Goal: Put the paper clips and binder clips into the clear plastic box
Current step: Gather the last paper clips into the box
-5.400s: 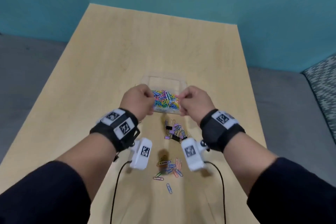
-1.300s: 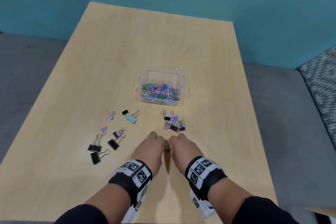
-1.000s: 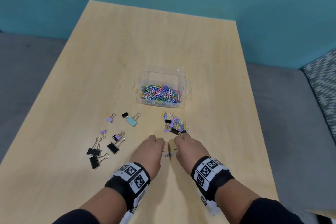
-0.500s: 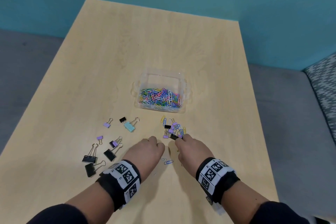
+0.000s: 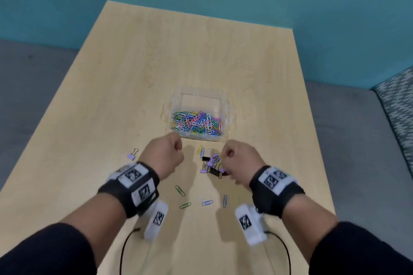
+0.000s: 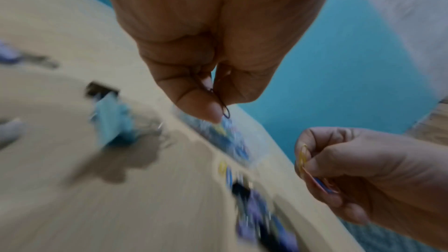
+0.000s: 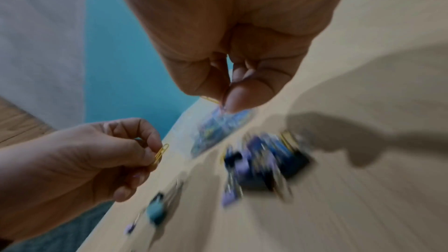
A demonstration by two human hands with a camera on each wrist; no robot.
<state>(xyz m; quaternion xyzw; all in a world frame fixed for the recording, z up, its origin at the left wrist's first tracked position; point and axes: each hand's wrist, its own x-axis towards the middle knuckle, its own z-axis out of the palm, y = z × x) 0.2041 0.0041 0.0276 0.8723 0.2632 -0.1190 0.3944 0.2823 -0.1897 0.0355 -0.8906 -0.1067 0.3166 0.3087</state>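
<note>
While both hands hang above the tabletop [image 5: 116,100] in the middle of the frame, each one holds paper clips in a pinch: the left hand [image 5: 164,156] grips a thin clip between thumb and forefinger, and the right hand [image 5: 240,161] pinches a yellow clip together with some other coloured ones. The clear plastic box [image 5: 177,100] stands just above the hands in the head view, already holding many coloured paper clips [image 5: 196,123]. I judge that the step in hand is to carry these clips over the box and drop them. To do it well, both hands should come fully above the opening before the fingers [image 6: 206,110] loosen, low enough that the light clips do not bounce out. A pile of binder clips [image 5: 213,164] lies between the hands, and loose paper clips [image 5: 206,202] remain lower in the frame.
</note>
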